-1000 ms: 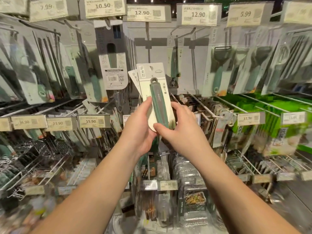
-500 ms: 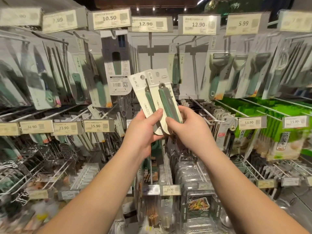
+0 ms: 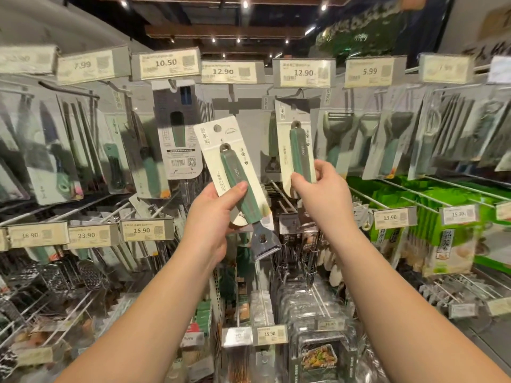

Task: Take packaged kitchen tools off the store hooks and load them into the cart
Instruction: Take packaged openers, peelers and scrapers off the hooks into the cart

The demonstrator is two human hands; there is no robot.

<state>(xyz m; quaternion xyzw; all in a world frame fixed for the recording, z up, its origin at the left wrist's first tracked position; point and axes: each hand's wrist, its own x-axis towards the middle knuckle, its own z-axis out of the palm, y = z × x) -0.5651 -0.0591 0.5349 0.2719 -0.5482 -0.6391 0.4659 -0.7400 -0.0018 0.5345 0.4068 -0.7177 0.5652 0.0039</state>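
Observation:
My left hand [image 3: 214, 214] grips a packaged green-handled tool [image 3: 235, 175] on a cream card, tilted left, with its metal blade end sticking out below. My right hand [image 3: 322, 194] pinches the lower end of a second, matching packaged tool [image 3: 297, 150], held upright in front of the 12.90 hook. Both packs are raised before the display wall of hooks. The cart is not in view.
Hooks crowded with hanging packaged knives [image 3: 49, 150], peelers [image 3: 336, 142] and graters [image 3: 91, 275] fill the wall left and right. Price tags [image 3: 166, 63] run along the rails. Green food packs [image 3: 448, 244] hang at the right; clear boxes [image 3: 318, 341] sit low in the middle.
The two packs, held together a second ago, are now apart, one in each hand. Both hands have risen and spread; the right one moved up and to the right.

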